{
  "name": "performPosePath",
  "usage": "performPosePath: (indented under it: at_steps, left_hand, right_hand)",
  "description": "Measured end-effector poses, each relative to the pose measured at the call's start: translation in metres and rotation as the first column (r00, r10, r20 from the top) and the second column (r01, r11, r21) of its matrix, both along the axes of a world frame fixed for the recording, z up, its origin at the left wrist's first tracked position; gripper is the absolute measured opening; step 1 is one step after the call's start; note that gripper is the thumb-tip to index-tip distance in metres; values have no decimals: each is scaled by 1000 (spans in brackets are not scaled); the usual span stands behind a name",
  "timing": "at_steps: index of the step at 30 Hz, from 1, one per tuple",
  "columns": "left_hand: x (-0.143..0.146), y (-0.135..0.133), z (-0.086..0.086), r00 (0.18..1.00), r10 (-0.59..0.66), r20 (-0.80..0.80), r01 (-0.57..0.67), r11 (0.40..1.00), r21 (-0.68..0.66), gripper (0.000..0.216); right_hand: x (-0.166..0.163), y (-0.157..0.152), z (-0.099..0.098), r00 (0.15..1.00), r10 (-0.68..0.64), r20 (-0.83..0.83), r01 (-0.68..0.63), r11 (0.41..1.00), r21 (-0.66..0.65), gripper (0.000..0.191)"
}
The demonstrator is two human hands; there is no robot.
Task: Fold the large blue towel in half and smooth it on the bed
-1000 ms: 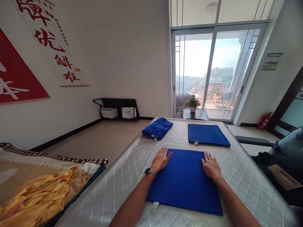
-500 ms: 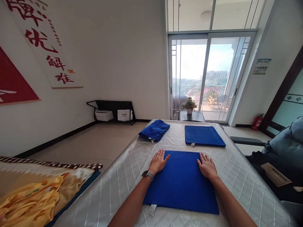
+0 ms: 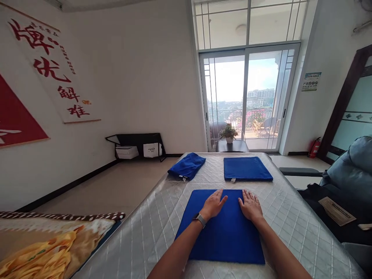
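Note:
A folded blue towel (image 3: 226, 236) lies flat on the quilted grey mattress (image 3: 145, 232) in front of me. My left hand (image 3: 213, 203), with a watch on its wrist, rests palm down on the towel's far middle, fingers stretched out. My right hand (image 3: 250, 205) lies flat beside it on the towel, also open. The two hands are close together, a small gap between them. Farther back lie a second flat folded blue towel (image 3: 247, 169) on the right and a bulkier folded blue towel (image 3: 186, 166) on the left.
A patterned blanket with yellow cloth (image 3: 49, 248) lies at the lower left. A dark armchair (image 3: 345, 186) stands right of the mattress. Beyond the mattress are a small table with a potted plant (image 3: 229, 133), a sliding glass door, and a low black shelf (image 3: 139, 145).
Both hands have slid inward from the towel's left and right edges to its middle. The camera has tilted up slightly.

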State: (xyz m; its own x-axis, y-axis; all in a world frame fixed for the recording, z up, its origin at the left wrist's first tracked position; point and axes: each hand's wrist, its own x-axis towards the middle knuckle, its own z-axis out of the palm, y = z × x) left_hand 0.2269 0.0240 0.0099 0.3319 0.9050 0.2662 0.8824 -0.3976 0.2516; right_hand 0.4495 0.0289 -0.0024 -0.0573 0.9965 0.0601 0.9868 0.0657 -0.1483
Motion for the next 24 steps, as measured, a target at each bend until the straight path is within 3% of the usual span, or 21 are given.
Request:
performPosePath:
  at_steps: [4,6,9,15,24]
  left_hand:
    - [82,-1,-2,965,-246,89,242,969,58,65]
    - [109,3,-5,960,-257,115,253,966,51,65]
    - [122,9,-8,974,-195,113,198,980,-15,67]
    - [89,12,-12,993,-115,21,115,992,-45,71]
    - [8,15,-11,992,53,-111,-58,998,-35,70]
  right_hand:
    - [4,-1,-2,997,40,60,-40,999,-16,62]
    - [7,-2,-5,993,65,103,-62,998,-23,63]
    - [10,-1,-8,990,78,119,-76,997,-20,65]
    - [5,3,-8,998,42,44,-42,999,4,61]
    - [2,3,-5,1000,-1,-24,1,1000,0,66]
